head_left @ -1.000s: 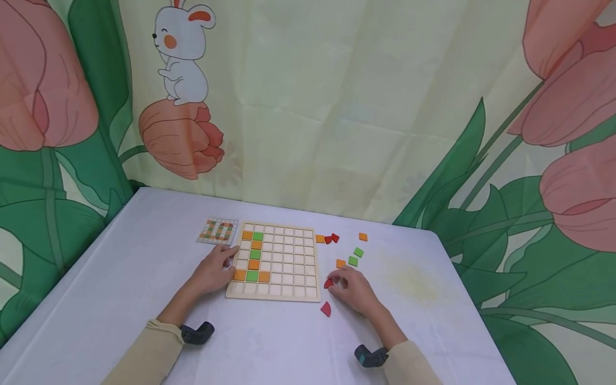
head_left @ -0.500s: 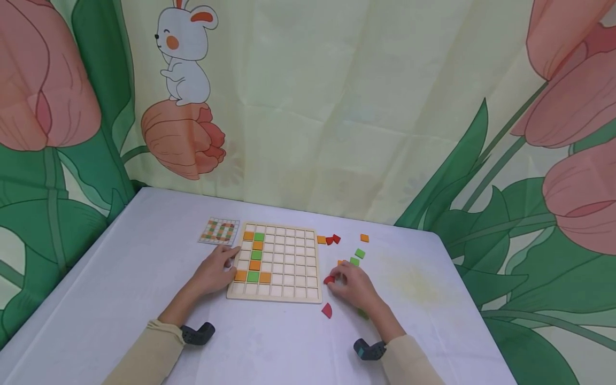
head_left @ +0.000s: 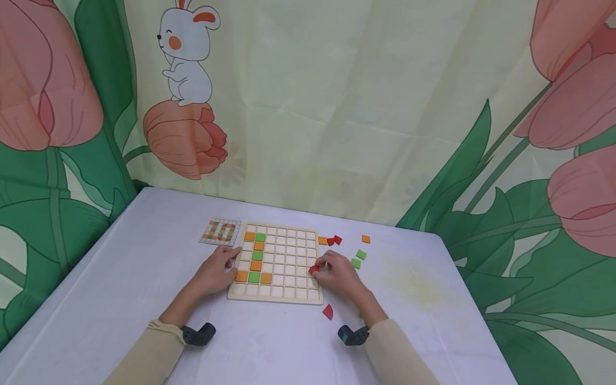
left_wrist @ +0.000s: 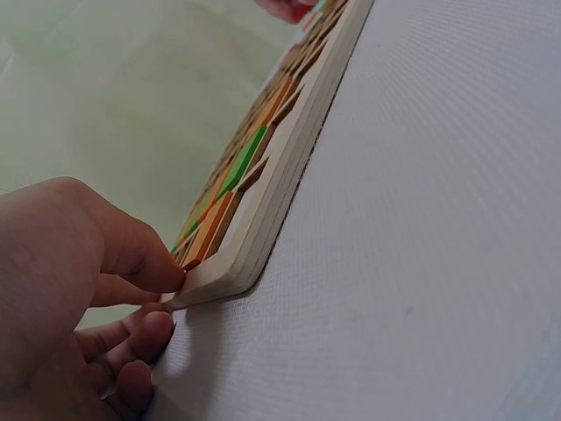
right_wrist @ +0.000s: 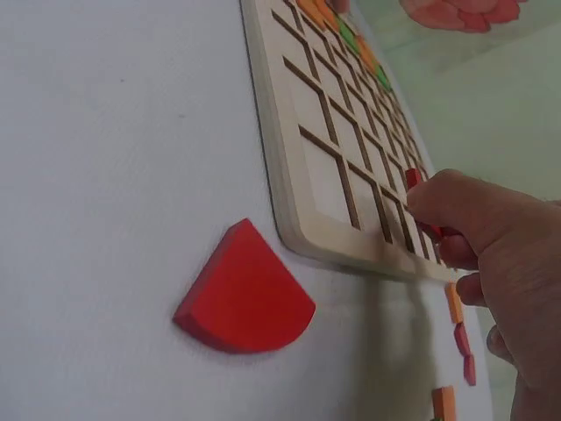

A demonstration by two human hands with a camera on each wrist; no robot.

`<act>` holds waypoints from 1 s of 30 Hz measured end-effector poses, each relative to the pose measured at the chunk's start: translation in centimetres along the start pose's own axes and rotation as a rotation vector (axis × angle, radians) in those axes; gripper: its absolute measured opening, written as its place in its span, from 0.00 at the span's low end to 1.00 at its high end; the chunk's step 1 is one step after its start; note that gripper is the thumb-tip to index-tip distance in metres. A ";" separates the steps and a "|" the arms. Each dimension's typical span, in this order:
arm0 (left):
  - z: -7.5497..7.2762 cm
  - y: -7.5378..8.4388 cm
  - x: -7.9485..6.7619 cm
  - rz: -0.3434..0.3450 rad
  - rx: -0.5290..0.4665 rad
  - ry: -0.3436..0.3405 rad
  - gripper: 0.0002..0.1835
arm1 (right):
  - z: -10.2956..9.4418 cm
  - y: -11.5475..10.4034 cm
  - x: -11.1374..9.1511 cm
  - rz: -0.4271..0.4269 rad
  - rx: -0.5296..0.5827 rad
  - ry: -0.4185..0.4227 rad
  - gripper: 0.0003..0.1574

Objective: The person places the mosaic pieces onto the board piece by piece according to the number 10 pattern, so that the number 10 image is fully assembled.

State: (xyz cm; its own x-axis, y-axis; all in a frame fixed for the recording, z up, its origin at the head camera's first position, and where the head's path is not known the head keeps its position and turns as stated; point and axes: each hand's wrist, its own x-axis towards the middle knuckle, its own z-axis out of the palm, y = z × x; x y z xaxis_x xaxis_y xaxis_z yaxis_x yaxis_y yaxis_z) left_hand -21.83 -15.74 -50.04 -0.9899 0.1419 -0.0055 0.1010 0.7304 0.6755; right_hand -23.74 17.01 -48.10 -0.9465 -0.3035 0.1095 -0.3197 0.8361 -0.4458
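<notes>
A wooden grid board [head_left: 289,270] lies on the table, with orange and green square tiles set in its left columns. My left hand [head_left: 214,271] rests at the board's left edge, thumb and index finger spread along it; in the left wrist view the fingertips are right at the corner. Between thumb and fingers my right hand [head_left: 337,272] pinches a red quarter-circle piece [head_left: 314,269], over the right edge of the grid. Another red quarter-circle [right_wrist: 250,298] lies flat off the near right corner of the board.
Behind the left hand lies a printed pattern card [head_left: 220,231]. Right of the board are two green tiles [head_left: 361,255], an orange tile [head_left: 366,239], and another orange tile [head_left: 323,240] beside two red pieces [head_left: 338,240]. A patterned curtain [head_left: 308,133] hangs behind the table.
The right hand has moved left and slightly away with the red quarter-circle, from the table beside the board to over its right edge. The left hand stays at the board.
</notes>
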 end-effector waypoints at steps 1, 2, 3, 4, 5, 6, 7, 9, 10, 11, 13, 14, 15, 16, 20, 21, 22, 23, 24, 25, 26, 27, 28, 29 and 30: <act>0.0 0.0 0.0 0.000 0.002 0.000 0.32 | 0.1 -0.2 0.3 -0.002 0.001 -0.008 0.14; 0.0 0.0 0.0 0.001 0.003 0.000 0.32 | 0.2 -0.4 0.5 -0.003 0.001 -0.015 0.15; 0.0 0.0 0.0 0.001 0.003 0.000 0.32 | 0.3 -0.6 0.8 -0.003 0.004 -0.021 0.15; 0.0 0.0 0.0 0.002 0.003 0.001 0.32 | 0.4 -0.8 1.1 -0.001 0.005 -0.026 0.15; 0.0 0.0 -0.1 0.002 0.003 0.002 0.32 | 0.5 -1.0 1.3 -0.003 0.012 -0.031 0.15; 0.0 0.0 -0.1 0.001 0.003 0.003 0.32 | 0.6 -1.2 1.6 -0.006 0.018 -0.035 0.15; 0.0 -0.1 -0.1 0.001 0.003 0.004 0.32 | 0.6 -1.4 1.9 -0.012 0.026 -0.040 0.15; 0.1 -0.2 -0.1 -0.001 0.002 0.005 0.32 | 0.8 -1.8 2.4 -0.024 0.040 -0.044 0.14; 0.1 -0.2 -0.1 -0.002 0.000 0.006 0.32 | 0.9 -1.9 2.7 -0.030 0.044 -0.049 0.14; 0.1 -0.2 -0.1 -0.003 0.000 0.006 0.32 | 1.1 -2.1 3.0 -0.036 0.053 -0.053 0.14; 0.2 -0.3 -0.2 -0.003 -0.002 0.009 0.32 | 1.3 -2.5 3.5 -0.043 0.066 -0.058 0.14; 0.2 -0.3 -0.2 -0.003 -0.002 0.010 0.32 | 1.4 -2.7 3.7 -0.041 0.066 -0.060 0.14; 0.2 -0.4 -0.2 -0.002 -0.003 0.011 0.32 | 1.5 -2.9 3.9 -0.040 0.068 -0.062 0.14; 0.2 -0.4 -0.2 0.000 -0.003 0.012 0.32 | 1.7 -3.1 4.2 -0.040 0.074 -0.066 0.14; 0.2 -0.4 -0.1 0.009 0.003 0.016 0.32 | 2.1 -3.6 4.9 -0.016 0.084 -0.084 0.15; 0.2 -0.4 -0.1 0.011 0.005 0.016 0.32 | 2.2 -3.7 5.1 -0.012 0.091 -0.087 0.15; 0.2 -0.4 -0.1 0.013 0.007 0.017 0.32 | 2.3 -3.7 5.2 -0.011 0.096 -0.088 0.15; 0.2 -0.4 -0.1 0.014 0.007 0.019 0.32 | 2.4 -3.8 5.4 -0.009 0.095 -0.088 0.15; 0.2 -0.4 0.0 0.015 0.008 0.020 0.32 | 2.5 -3.8 5.5 -0.012 0.092 -0.088 0.15; 0.2 -0.4 0.0 0.016 0.008 0.020 0.32 | 2.6 -3.7 5.6 -0.016 0.091 -0.086 0.15; 0.1 -0.3 0.0 0.018 0.008 0.021 0.32 | 2.7 -3.7 5.7 -0.018 0.088 -0.085 0.15; 0.1 -0.3 0.0 0.020 0.008 0.021 0.32 | 2.8 -3.7 5.9 -0.020 0.088 -0.085 0.15; 0.1 -0.3 0.0 0.021 0.008 0.023 0.32 | 2.8 -3.7 6.0 -0.023 0.087 -0.085 0.15; 0.1 -0.3 0.0 0.022 0.008 0.023 0.32 | 2.9 -3.8 6.1 -0.022 0.088 -0.086 0.15; 0.1 -0.3 0.0 0.023 0.007 0.023 0.32 | 2.9 -3.8 6.1 -0.019 0.090 -0.087 0.15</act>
State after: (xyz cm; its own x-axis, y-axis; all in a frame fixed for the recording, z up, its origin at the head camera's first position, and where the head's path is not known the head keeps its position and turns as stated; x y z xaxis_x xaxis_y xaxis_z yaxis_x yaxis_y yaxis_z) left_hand -21.89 -15.86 -50.30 -0.9893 0.1432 0.0267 0.1240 0.7322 0.6697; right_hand -28.20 10.62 -48.29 -0.9317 -0.3608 0.0427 -0.3285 0.7864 -0.5231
